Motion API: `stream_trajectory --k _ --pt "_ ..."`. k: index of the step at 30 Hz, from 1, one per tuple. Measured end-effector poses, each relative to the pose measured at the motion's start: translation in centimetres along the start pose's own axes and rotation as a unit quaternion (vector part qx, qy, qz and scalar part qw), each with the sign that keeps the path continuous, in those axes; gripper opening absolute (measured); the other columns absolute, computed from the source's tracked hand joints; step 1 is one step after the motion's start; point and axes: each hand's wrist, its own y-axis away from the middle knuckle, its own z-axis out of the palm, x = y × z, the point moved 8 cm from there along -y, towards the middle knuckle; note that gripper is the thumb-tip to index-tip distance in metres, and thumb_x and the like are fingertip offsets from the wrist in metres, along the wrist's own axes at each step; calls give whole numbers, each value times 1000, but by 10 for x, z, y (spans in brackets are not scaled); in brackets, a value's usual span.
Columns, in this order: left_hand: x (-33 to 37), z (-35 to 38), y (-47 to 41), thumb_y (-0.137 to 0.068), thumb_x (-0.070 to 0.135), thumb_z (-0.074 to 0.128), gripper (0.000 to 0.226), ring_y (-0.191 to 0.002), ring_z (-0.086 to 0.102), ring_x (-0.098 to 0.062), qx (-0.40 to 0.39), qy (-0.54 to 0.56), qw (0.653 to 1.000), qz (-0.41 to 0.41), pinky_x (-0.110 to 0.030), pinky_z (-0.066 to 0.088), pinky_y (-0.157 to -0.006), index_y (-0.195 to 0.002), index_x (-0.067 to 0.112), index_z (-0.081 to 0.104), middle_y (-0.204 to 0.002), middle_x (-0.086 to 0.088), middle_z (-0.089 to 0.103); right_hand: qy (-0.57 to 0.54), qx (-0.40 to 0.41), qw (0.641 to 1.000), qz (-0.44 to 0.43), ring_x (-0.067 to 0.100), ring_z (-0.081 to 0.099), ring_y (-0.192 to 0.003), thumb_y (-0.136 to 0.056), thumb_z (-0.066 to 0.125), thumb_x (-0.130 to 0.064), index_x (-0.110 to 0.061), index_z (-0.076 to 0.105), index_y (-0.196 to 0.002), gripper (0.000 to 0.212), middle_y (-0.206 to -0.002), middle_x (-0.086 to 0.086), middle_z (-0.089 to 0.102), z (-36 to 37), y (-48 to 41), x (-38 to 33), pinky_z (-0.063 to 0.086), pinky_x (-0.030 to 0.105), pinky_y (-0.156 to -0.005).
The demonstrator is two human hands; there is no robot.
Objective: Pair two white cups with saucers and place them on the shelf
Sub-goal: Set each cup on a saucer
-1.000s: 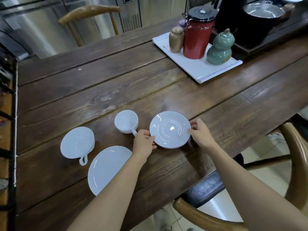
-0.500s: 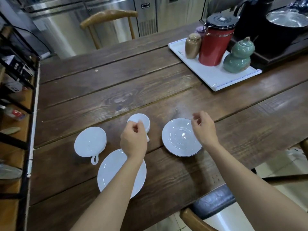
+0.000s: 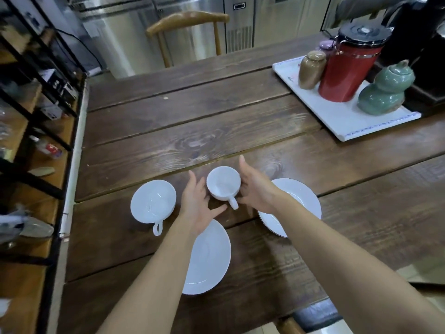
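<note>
A small white cup (image 3: 222, 182) stands upright on the wooden table (image 3: 216, 121), its handle pointing toward me. My left hand (image 3: 198, 203) is spread open just left of it, and my right hand (image 3: 256, 188) lies flat-fingered against its right side; neither is closed on it. A wider white cup (image 3: 153, 201) sits further left. One white saucer (image 3: 213, 259) lies under my left forearm, partly hidden. The other saucer (image 3: 302, 197) is to the right, partly covered by my right wrist. The black-framed wooden shelf (image 3: 36, 131) runs along the left.
A white tray (image 3: 337, 119) at the back right holds a red canister (image 3: 349, 68), a green gourd jar (image 3: 382, 92) and a brown jar (image 3: 311, 68). A wooden chair (image 3: 187, 22) stands beyond the table. The shelf holds assorted small items. A dark chair seat (image 3: 317, 314) sits below me.
Both hands have left the right saucer and come in around the small cup, one on each side. The view has shifted left, showing more of the shelf.
</note>
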Motion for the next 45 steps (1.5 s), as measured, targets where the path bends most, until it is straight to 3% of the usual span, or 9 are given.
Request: stream_trajectory --k 6,8,11,15,23,30,36,41,45 --pt "8 5 0 -93 56 40 57 -120 54 -30 35 -70 996 41 -48 54 -85 -128 15 57 -130 -10 58 60 27 998 -10 28 57 -121 -62 63 -73 -18 57 -129 87 -132 8 59 0 2 -9 46 50 -102" --pt "12 14 3 -92 53 44 53 -115 58 -29 42 -85 994 55 -46 57 -81 -126 15 59 -125 -11 61 68 67 995 -37 29 58 -117 -69 67 -63 -15 57 -125 74 -127 8 60 -7 8 -20 52 49 -95" --pt "18 35 9 -91 50 48 47 -106 62 -27 46 -111 990 70 -42 58 -75 -121 16 62 -116 -10 64 121 147 975 -111 25 59 -108 -87 63 -39 -16 55 -113 36 -104 -1 60 -23 26 -43 57 42 -77" --pt "13 66 12 -91 48 50 48 -102 63 -27 21 -140 987 73 -39 59 -66 -123 14 59 -116 -11 63 140 225 952 -154 22 56 -100 -89 61 -33 -8 57 -117 37 -95 -7 55 -48 55 -60 59 50 -78" --pt "-34 105 9 -89 47 53 41 -99 62 -23 -38 -172 984 3 -46 58 -71 -108 12 63 -109 -8 64 92 289 945 -123 19 54 -99 -89 62 -32 -8 56 -110 32 -104 2 56 -99 97 -37 60 43 -67" --pt "-58 113 5 -84 54 55 59 -110 57 -26 -45 -196 979 -20 -49 60 -73 -122 11 60 -122 -10 59 57 310 943 -107 23 56 -101 -90 62 -28 -5 56 -109 30 -101 3 56 -121 107 -17 60 43 -64" --pt "-67 108 6 -86 52 55 58 -113 56 -28 -38 -189 981 -33 -53 58 -77 -124 9 58 -119 -10 57 76 310 943 -89 27 56 -112 -89 62 -30 -9 59 -105 26 -116 10 58 -126 102 -5 60 47 -70" --pt "-70 109 6 -89 47 53 43 -109 55 -27 -33 -180 982 -45 -55 54 -85 -116 13 58 -104 -3 56 96 303 945 -81 23 54 -107 -89 61 -30 -10 61 -108 27 -113 6 58 -128 98 -3 59 47 -74" --pt "-71 110 7 -90 46 53 31 -99 56 -24 -31 -167 984 -59 -55 54 -85 -96 17 61 -101 -2 57 102 307 943 -79 27 56 -109 -90 61 -29 -14 62 -99 18 -113 9 59 -135 97 -1 59 42 -64"
